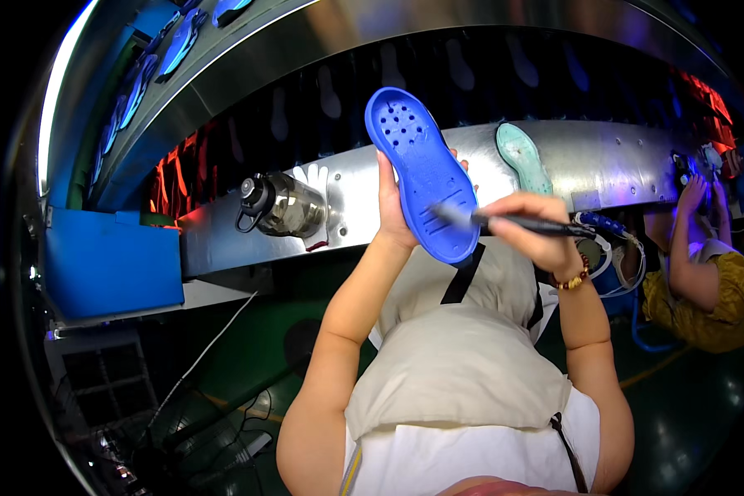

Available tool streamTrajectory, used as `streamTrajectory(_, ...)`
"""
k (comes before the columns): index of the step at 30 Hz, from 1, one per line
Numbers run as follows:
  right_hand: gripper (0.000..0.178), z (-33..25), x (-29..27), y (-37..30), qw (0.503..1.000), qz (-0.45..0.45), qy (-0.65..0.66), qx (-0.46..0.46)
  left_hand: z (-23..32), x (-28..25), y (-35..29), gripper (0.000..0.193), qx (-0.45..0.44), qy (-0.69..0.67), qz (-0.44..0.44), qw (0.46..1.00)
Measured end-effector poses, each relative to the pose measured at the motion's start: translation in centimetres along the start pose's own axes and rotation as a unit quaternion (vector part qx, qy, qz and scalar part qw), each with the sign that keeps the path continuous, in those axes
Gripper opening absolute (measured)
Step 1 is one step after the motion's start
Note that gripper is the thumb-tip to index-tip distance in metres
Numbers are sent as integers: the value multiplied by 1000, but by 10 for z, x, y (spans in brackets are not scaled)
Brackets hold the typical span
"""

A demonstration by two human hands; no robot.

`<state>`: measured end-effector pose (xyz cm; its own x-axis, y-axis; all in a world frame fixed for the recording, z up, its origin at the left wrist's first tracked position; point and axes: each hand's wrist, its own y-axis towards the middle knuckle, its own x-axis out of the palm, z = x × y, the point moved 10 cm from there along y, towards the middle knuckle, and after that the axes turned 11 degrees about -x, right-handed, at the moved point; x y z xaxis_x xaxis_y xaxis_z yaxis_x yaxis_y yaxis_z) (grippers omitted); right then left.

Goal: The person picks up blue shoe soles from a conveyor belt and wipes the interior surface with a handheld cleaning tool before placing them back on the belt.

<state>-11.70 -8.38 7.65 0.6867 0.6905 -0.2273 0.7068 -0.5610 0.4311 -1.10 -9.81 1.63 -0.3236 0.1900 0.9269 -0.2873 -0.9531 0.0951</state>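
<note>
A blue shoe sole (422, 165) with a raised rim, a cluster of holes at its far end and slots near its close end is held up in front of me. My left hand (395, 198) grips it from the left side, fingertips showing past its right edge. My right hand (531, 231) is closed round the dark handle of a brush (546, 225). The pale bristles, smeared by motion, are over the slotted end of the sole; whether they touch it I cannot tell.
A metal ledge (364, 194) runs across, bearing a clear bottle (285, 204), a white glove (314, 179) and a pale green sole (523, 157). Beyond it, dark slots hold several soles. Blue soles (179, 45) lie on the upper left shelf. Another person (698, 273) works at the right.
</note>
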Motion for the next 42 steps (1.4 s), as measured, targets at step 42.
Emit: streamTrajectory(42,14,-64,25,14,964,-82,-131,-217,23,31,-1,50,-14,46,38,998)
